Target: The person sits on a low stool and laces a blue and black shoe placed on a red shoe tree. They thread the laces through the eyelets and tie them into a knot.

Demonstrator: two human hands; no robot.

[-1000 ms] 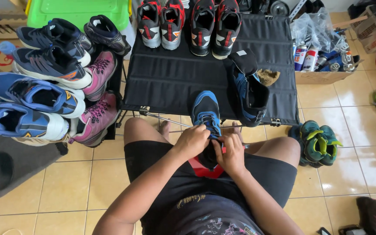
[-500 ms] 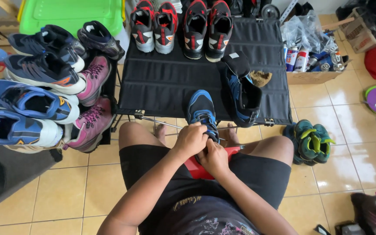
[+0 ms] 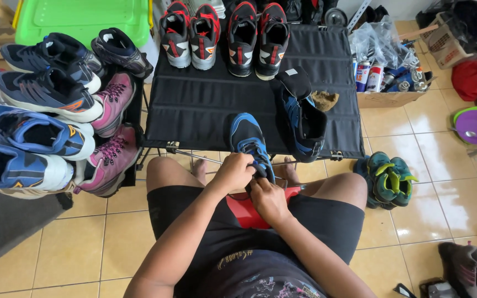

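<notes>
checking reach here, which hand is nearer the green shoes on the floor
Right. The right hand sits on the blue shoe, on the side toward the green shoes; the left hand is farther off.

left hand [image 3: 237, 172], right hand [image 3: 269, 200] — fingers curled, touching

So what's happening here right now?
A seated person has both hands on a blue shoe held between the knees. The left hand grips it near the laces; the right hand is at its heel end, over a red stool. Its toe rests on a black folding table, beside a second blue shoe. More shoes crowd a rack on the left.
</notes>
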